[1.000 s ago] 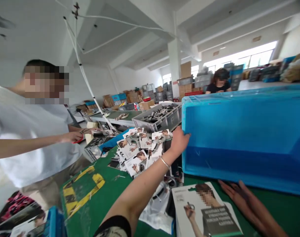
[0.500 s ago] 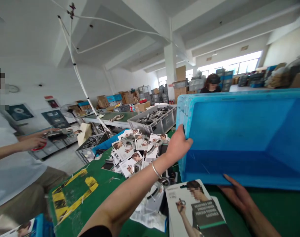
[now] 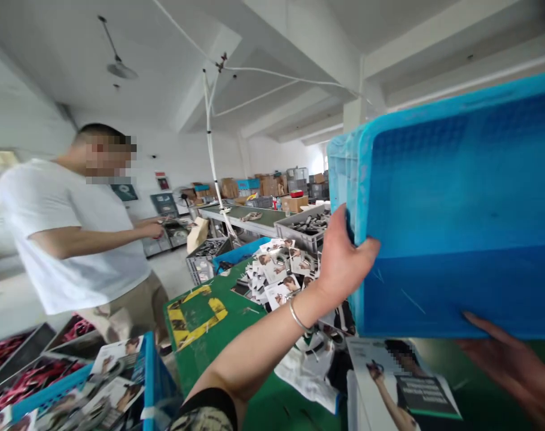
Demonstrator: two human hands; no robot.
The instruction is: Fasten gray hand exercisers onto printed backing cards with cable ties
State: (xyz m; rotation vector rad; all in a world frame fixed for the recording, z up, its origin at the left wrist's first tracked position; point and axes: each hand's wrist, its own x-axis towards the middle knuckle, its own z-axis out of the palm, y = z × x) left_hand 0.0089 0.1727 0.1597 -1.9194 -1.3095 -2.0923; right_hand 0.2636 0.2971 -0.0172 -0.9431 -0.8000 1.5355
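A large blue plastic crate (image 3: pixel 456 197) is tipped on its side in front of me, its inside facing me. My left hand (image 3: pixel 346 260) grips the crate's left rim, thumb inside and fingers round the outer wall. Under the bottom edge, my right hand (image 3: pixel 505 359) supports the crate with the thumb over the rim; its other fingers are partly hidden and blurred. Below the crate lie printed packaging cards (image 3: pixel 402 383). Beyond my left forearm is a heap of carded grip trainers (image 3: pixel 283 272) on the green table (image 3: pixel 236 335).
A blue crate (image 3: pixel 151 383) of carded products stands at the lower left, beside grey bins with pink items (image 3: pixel 43 377). A co-worker in a white shirt (image 3: pixel 88 233) stands at the left. Behind the heap are a grey crate of parts (image 3: pixel 303 230) and a white pole (image 3: pixel 212 155).
My view has swung left, bringing the co-worker and lower-left crates into sight. The blue crate, still in both hands, now appears higher and closer.
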